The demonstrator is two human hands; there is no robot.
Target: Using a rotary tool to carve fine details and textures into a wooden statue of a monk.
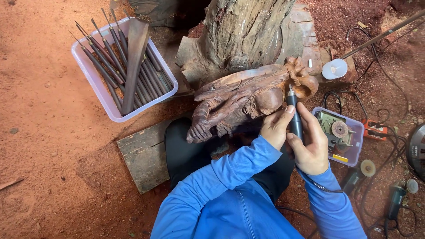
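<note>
A reddish-brown wooden carving [241, 99] rests on my lap, leaning against a large tree stump [241, 33]. My right hand [310, 144] grips a black pen-shaped rotary tool [293, 110] whose tip touches the carving near its curled right end. My left hand [275, 128] steadies the tool's body and presses against the carving's lower edge. Both arms wear blue sleeves. A cable runs from the tool under my right wrist.
A pale plastic tub [99, 86] of several long chisels and a wooden mallet sits at upper left. A small tub [354, 146] of sanding discs lies right. A dark wooden board [144, 155], power tools and cables [394, 199] and a white cup [335, 68] surround me on red dirt.
</note>
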